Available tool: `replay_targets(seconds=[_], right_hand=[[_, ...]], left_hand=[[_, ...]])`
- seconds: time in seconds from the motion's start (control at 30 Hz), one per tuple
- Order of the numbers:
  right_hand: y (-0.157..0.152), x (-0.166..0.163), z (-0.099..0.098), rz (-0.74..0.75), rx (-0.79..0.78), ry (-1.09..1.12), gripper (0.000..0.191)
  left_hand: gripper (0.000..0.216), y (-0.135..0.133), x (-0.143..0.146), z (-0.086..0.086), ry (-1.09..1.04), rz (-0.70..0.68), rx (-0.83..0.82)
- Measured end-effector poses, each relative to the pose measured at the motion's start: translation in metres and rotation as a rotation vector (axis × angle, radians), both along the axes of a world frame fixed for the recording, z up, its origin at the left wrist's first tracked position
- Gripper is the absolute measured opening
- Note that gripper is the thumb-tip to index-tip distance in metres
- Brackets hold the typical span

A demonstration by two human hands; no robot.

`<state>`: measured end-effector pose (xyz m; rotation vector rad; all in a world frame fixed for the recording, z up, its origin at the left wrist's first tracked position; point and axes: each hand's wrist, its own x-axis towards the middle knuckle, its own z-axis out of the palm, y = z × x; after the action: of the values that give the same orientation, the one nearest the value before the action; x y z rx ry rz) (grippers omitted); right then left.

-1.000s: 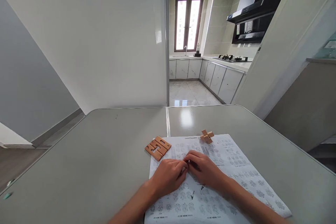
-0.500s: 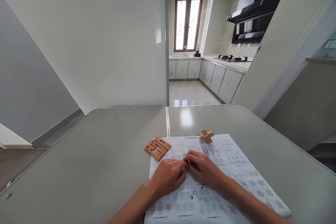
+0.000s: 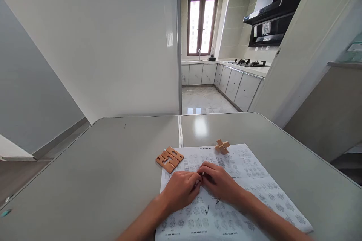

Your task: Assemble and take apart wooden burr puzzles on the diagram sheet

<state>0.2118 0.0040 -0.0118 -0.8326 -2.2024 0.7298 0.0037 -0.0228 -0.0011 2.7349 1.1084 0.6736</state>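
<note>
My left hand [image 3: 181, 190] and my right hand [image 3: 219, 181] rest together on a printed instruction sheet [image 3: 254, 180], fingers curled and fingertips meeting. Whatever they pinch between them is hidden. Three flat notched wooden pieces [image 3: 169, 157] lie side by side at the sheet's far left corner, just beyond my left hand. A small assembled wooden cross puzzle [image 3: 222, 146] stands on the sheet's far edge, ahead of my right hand.
The grey table [image 3: 98, 173] has a seam down its middle and rounded far corners. Beyond it a white wall [image 3: 113, 45] stands on the left. An open kitchen doorway with cabinets [image 3: 226, 79] and a range hood [image 3: 271, 19] lies ahead.
</note>
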Motion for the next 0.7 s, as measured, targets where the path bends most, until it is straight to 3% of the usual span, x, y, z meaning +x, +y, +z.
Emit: replay_targets(seconds=[0.7], right_hand=[[0.0013,0.0000,-0.0025,-0.006,0.008,0.001,0.022]], left_hand=[[0.014,-0.0003,0.0014,0.0029,0.000,0.008,-0.004]])
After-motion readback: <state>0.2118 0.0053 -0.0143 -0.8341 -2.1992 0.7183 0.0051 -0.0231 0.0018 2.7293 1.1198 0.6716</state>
